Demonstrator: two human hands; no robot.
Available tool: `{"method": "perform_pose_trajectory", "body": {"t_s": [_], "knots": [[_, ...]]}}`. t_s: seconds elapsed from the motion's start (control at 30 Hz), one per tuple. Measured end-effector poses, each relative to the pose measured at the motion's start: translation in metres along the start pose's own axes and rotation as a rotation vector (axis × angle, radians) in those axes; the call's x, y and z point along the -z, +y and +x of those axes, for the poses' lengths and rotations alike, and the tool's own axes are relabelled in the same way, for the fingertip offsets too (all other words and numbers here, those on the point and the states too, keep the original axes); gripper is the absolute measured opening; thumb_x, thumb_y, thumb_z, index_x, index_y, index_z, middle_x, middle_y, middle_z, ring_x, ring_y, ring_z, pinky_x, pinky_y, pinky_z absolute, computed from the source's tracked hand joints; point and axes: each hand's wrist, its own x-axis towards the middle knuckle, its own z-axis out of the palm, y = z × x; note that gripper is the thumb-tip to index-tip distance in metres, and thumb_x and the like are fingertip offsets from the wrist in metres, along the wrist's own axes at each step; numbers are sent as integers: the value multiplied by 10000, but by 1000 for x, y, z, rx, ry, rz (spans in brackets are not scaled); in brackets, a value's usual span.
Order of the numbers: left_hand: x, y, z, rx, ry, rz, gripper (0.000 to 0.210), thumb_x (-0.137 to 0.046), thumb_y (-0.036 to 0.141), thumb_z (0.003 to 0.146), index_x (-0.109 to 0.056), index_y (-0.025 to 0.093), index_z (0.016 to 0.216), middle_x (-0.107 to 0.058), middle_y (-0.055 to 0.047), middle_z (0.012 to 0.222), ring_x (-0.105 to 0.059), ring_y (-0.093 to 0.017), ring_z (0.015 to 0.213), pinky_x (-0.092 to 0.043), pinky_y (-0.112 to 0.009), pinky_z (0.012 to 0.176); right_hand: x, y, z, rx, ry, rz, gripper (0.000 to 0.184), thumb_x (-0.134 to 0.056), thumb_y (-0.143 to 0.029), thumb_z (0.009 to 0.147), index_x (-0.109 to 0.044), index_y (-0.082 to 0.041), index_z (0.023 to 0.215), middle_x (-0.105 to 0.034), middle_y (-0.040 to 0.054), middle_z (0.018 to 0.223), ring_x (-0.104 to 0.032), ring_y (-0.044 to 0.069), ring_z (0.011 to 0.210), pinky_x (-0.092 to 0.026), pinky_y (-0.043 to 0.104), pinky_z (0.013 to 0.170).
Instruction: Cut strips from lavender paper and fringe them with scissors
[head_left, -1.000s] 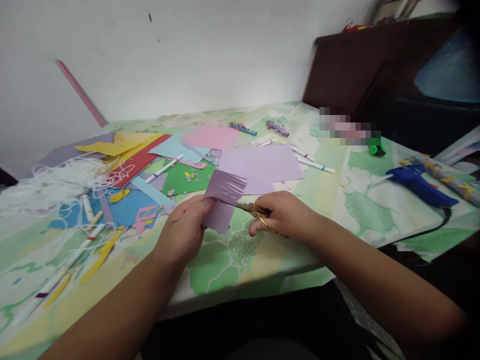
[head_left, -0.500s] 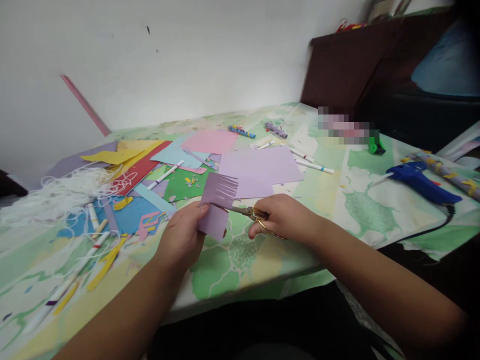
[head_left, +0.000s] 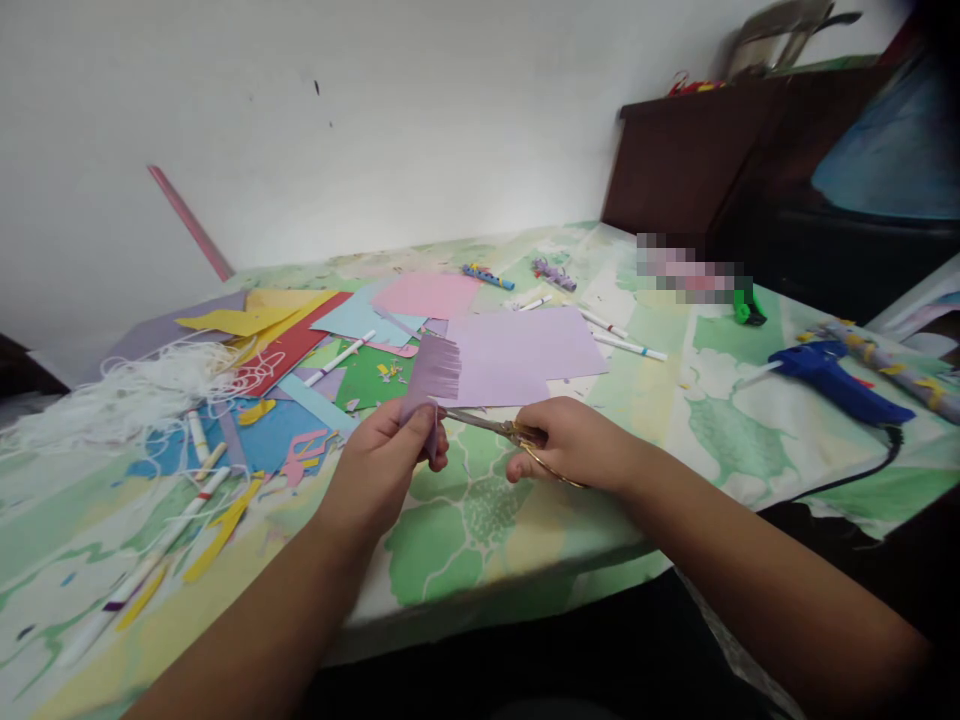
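Observation:
My left hand (head_left: 382,455) pinches a small piece of purple paper (head_left: 433,368) between thumb and fingers. Its right edge is cut into a fringe of thin strips, and its lower part is bent under my thumb. In my right hand (head_left: 574,440) is a pair of scissors (head_left: 510,430) with gold-coloured handles. The blades point left, their tips at the paper's edge close to my left fingers. Whether the blades are fully together I cannot tell. Behind the hands, a larger lilac sheet (head_left: 517,355) lies flat on the table.
Coloured sheets, a red sheet (head_left: 304,345) among them, lie at the left beside tangled white string (head_left: 150,395). Markers and paper scraps are scattered about. A blue glue gun (head_left: 840,380) with a cord rests at the right. Two decorated paper rolls, blue (head_left: 487,277) and purple (head_left: 553,273), lie at the back.
The lower part of the purple paper has bent under my left thumb, and its strips sit closer together. The scissors have shifted slightly left and down. My view has tilted a little upward.

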Motion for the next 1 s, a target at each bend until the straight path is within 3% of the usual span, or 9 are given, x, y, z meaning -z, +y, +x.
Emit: {"method": "perform_pose_trajectory", "body": {"t_s": [0.33, 0.7, 1.0], "knots": [[3, 2, -3, -102, 79, 159, 156, -461, 309, 699, -504, 189, 609, -512, 34, 559, -452, -112, 548, -336, -220, 547, -1, -3, 1, -7, -36, -4, 430, -452, -595, 608, -454, -165, 617, -440, -20, 568, -342, 82, 506, -224, 204, 458], [7, -2, -1, -52, 65, 198, 165, -504, 317, 688, -494, 182, 594, -486, 53, 529, -430, -94, 526, -322, -213, 534, -2, -2, 1, 13, -4, -18, 458, -422, -618, 615, -457, -162, 623, -448, -17, 571, -355, 81, 506, -230, 200, 455], [2, 0, 0, 25, -116, 187, 217, -487, 303, 687, -498, 169, 517, -480, 37, 481, -439, -107, 494, -333, -225, 503, -3, -4, 2, -8, -18, -33, 479, -433, -634, 592, -485, -161, 646, -460, -13, 581, -355, 84, 511, -228, 201, 450]]}}
